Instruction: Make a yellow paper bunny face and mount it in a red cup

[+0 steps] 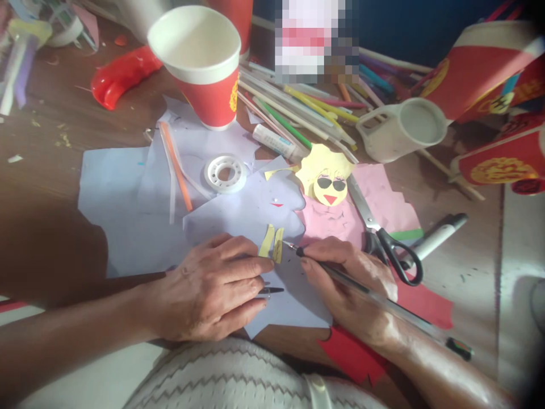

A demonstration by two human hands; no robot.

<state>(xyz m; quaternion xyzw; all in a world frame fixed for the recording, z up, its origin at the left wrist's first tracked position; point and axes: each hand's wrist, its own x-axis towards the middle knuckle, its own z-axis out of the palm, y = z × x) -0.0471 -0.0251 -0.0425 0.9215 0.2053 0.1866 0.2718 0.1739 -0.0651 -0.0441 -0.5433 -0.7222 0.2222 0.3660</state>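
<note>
My right hand (349,272) pinches a gel pen (361,289), its tip beside a narrow yellow paper strip (278,244) with dark pen marks on it. My left hand (217,284) lies flat with the fingers stretched out, the index fingertip at the lower end of that strip. A second yellow strip (267,241) lies just left of it. Both are on lavender paper (238,218). A black pen cap (272,291) sticks out by my left fingers. Above my right hand is a yellow paper face (330,184) with dark glasses and a red triangle mouth.
Black-handled scissors (377,227) lie on pink paper, with a marker (438,241) beside them. A tape roll (225,173), glue stick (279,142) and red-and-white paper cup (200,68) stand or lie farther back. A white mug (402,129) tilts near several straws and red cups.
</note>
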